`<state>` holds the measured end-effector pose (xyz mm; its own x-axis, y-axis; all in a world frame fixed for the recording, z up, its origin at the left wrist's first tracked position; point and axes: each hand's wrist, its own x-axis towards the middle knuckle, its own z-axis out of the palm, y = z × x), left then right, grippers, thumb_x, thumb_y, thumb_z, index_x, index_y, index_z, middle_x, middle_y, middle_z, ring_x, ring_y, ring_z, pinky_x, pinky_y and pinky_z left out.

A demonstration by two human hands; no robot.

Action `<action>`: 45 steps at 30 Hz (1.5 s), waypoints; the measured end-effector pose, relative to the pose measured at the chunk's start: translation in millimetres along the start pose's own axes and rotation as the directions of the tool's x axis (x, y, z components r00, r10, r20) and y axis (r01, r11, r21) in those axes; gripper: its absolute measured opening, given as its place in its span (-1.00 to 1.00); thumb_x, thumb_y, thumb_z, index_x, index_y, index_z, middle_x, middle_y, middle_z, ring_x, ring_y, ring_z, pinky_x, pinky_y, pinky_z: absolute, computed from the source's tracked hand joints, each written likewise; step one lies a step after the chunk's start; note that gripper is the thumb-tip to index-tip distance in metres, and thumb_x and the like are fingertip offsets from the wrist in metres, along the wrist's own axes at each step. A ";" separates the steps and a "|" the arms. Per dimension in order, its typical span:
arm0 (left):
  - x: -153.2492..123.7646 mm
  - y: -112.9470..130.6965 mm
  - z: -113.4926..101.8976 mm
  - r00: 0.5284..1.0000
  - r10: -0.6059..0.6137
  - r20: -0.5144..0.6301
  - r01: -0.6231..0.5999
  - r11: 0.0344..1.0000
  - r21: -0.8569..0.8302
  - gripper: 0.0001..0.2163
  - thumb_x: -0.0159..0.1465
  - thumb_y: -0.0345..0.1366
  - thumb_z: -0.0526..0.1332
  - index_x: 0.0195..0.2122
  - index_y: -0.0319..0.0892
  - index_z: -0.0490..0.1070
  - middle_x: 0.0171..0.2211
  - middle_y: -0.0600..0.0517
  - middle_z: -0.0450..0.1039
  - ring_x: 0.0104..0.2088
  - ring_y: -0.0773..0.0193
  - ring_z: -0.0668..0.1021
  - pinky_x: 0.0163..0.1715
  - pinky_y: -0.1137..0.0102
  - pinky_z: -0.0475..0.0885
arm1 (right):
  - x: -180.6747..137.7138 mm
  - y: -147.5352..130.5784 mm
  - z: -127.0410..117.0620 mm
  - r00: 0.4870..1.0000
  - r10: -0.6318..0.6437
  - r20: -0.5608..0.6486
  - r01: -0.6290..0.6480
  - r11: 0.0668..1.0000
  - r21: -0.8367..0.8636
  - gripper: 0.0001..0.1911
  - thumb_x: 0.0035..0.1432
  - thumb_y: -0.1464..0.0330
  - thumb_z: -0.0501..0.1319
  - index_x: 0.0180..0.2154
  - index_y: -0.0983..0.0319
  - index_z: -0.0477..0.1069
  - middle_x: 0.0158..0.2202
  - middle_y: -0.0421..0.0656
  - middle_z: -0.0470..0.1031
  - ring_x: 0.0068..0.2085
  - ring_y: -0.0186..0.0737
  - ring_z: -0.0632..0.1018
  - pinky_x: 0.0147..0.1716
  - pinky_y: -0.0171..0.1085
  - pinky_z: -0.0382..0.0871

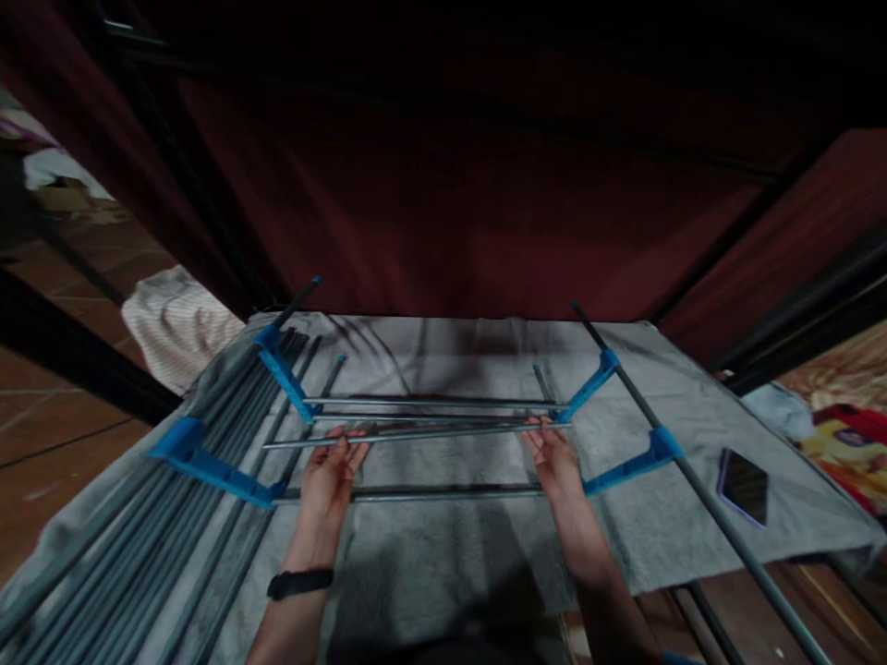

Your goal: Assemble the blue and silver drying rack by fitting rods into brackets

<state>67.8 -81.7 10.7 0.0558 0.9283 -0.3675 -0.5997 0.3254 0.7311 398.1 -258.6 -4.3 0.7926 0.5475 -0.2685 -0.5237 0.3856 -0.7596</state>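
Note:
A thin grey metal tube [430,432] lies across both my hands, its left end a little lower than its right. My left hand [336,454] grips it near the left end, thumb on top. Close to its right end my right hand [551,448] pinches it beside a blue plastic bracket [588,386]. Around my hands stands a partly built frame: blue brackets [214,466] on the left and another blue bracket [634,460] on the right, joined by crosswise tubes [443,494] and set on long side tubes [735,536].
Several loose grey tubes [173,517] lie side by side at the left of the grey cloth [450,563]. A phone [743,485] rests at the right. Dark red fabric [471,222] hangs behind. A striped cloth [181,323] is off to the left.

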 end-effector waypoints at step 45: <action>-19.8 13.4 43.0 1.000 0.026 0.002 -0.026 0.999 -0.037 -0.88 0.12 -0.54 0.36 -0.40 -0.18 0.54 -0.38 0.05 0.63 -0.21 0.23 0.69 -0.07 0.29 0.62 | 29.1 -50.4 40.7 0.988 -0.124 0.095 0.125 0.992 -0.002 -0.83 0.09 0.37 0.44 -0.30 0.15 0.48 -0.27 -0.21 0.64 -0.24 -0.29 0.65 -0.21 -0.30 0.57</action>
<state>93.0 -88.0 52.5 0.0413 0.9369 -0.3470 -0.6300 0.2940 0.7188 434.8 -231.9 50.3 0.8181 0.5636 -0.1145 -0.4202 0.4498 -0.7881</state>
